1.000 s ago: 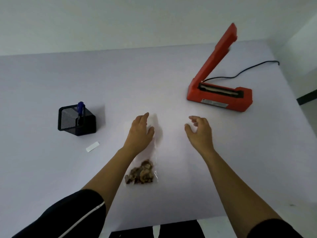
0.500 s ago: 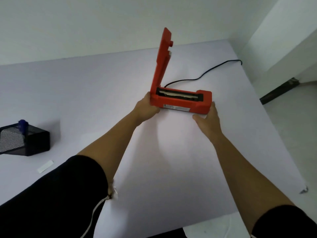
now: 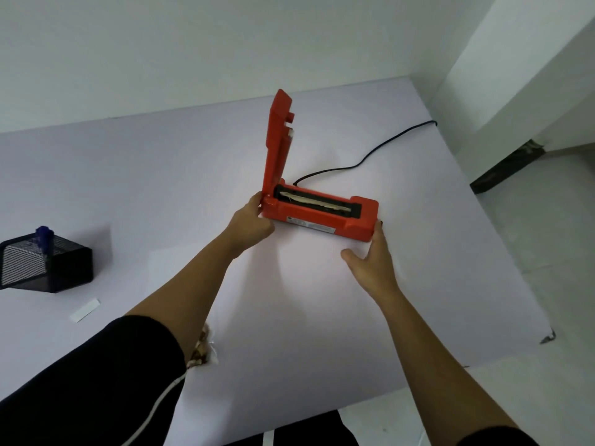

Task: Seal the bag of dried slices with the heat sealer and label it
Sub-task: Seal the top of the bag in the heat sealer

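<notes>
The red heat sealer [image 3: 322,214] stands on the table with its lid raised almost upright and the sealing strip exposed. My left hand [image 3: 252,225] grips its left, hinge end. My right hand [image 3: 370,262] presses its fingertips against the right end, thumb spread on the table. The clear bag of dried slices [image 3: 203,347] lies near the front edge, mostly hidden under my left forearm. A small white label [image 3: 85,310] lies flat at the left.
A black mesh pen holder [image 3: 48,265] with a blue marker [image 3: 45,238] stands at the left. The sealer's black cord [image 3: 370,156] runs to the table's back right. The pale table [image 3: 145,188] ends close on the right, floor beyond.
My hands left the bag, went to the sealer and took hold of its two ends. Since half a second ago the sealer has shifted slightly and the view has swung left.
</notes>
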The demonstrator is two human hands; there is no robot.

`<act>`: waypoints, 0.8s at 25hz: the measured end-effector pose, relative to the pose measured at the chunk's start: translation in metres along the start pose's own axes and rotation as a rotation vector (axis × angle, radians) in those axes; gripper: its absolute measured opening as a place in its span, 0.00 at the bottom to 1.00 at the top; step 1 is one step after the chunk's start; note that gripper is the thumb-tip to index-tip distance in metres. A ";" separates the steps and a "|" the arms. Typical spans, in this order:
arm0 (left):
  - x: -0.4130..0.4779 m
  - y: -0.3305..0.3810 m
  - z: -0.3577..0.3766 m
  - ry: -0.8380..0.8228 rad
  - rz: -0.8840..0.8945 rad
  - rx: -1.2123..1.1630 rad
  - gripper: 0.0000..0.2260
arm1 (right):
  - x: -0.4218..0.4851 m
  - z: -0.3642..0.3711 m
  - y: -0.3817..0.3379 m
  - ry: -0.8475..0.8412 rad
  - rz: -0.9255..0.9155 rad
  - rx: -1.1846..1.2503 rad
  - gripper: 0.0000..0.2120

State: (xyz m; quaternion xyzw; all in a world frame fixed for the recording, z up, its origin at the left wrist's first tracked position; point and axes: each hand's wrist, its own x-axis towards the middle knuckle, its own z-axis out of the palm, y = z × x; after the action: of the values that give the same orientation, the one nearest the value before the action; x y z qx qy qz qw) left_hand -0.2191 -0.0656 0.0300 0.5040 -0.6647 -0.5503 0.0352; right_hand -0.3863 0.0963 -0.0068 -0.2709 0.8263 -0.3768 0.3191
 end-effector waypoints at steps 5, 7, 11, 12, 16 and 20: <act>-0.016 -0.029 -0.018 0.152 0.010 0.107 0.34 | -0.017 0.016 -0.007 0.344 0.107 -0.014 0.30; -0.034 -0.057 -0.034 0.271 0.009 0.180 0.31 | -0.040 0.045 -0.009 0.350 -0.002 -0.005 0.21; -0.071 -0.120 -0.060 0.479 -0.128 0.238 0.28 | -0.069 0.123 -0.025 -0.010 -0.144 -0.006 0.17; -0.076 -0.134 -0.064 0.526 -0.176 0.234 0.28 | -0.069 0.142 -0.033 -0.110 -0.165 -0.024 0.18; -0.081 -0.167 -0.071 0.533 -0.366 0.239 0.34 | -0.064 0.203 -0.055 -0.327 -0.183 -0.144 0.26; -0.077 -0.175 -0.076 0.544 -0.367 -0.001 0.29 | -0.061 0.230 -0.072 -0.302 -0.114 -0.123 0.28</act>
State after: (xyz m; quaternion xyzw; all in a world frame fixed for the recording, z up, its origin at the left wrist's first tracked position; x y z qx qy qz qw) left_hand -0.0255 -0.0443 -0.0356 0.7441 -0.5287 -0.3928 0.1119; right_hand -0.1639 -0.0061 -0.0478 -0.3896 0.7739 -0.2982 0.4006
